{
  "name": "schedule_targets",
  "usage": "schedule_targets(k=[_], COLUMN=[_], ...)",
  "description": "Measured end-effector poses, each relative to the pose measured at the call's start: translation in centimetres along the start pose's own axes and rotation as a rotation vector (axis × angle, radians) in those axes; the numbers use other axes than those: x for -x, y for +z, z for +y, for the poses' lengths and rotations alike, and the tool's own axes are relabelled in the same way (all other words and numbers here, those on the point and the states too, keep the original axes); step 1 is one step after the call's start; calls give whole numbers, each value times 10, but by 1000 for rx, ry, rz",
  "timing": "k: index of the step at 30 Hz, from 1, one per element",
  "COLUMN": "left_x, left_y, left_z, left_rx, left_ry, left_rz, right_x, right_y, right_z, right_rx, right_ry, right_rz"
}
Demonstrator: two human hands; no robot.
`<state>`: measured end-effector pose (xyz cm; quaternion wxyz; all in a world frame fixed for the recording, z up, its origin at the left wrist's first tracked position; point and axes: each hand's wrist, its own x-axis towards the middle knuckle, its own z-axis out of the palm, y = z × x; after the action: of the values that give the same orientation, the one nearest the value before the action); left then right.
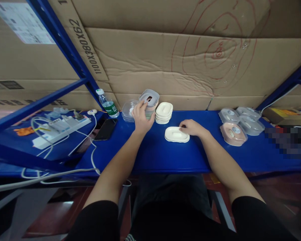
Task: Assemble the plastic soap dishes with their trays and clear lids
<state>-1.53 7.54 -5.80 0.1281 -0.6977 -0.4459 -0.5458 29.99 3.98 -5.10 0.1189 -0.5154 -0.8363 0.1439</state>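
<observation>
My left hand [143, 117] is at the near side of a stack of plastic parts, its thumb apart from its curled fingers. On top of that stack is a grey lid [154, 97] with a dark oval opening. Clear plastic covers [127, 108] are piled just left of it. With bent fingers closed at its right end, my right hand [190, 127] holds a cream oval lid [176, 134] that has a raised middle and lies on the blue table. Behind it is a stack of several cream lids [164, 113].
Several lidded containers, one with a pink base [233, 134], sit at the right. A water bottle [109, 106], a black phone [105, 130] and a white power strip [61, 130] with cables are on the left. A cardboard wall [140, 60] rises behind.
</observation>
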Motion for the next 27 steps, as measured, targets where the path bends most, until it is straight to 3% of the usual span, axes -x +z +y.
schedule_targets(k=[5,10,12,19,24,27], left_x=[7,11,13,18,16,17], left_y=[-3,-6,-5,8,19,23], left_z=[32,51,52,52,45,42], left_rx=[106,101,77,38,-34,-33], left_ry=[220,264,295,416,353,316], left_rz=[-71,-130,-169,-489,-468,-409], right_x=[-1,-11,-15,-24,-36,-41], right_y=[-2,8,15,34,37,38], right_z=[-1,-16,-27,-53,-48,-45], right_rx=[-321,-745,-876,-1147,-1253,-1333], right_ry=[14,118,188,181,172,154], right_rz=[215,616,708,785,831,726])
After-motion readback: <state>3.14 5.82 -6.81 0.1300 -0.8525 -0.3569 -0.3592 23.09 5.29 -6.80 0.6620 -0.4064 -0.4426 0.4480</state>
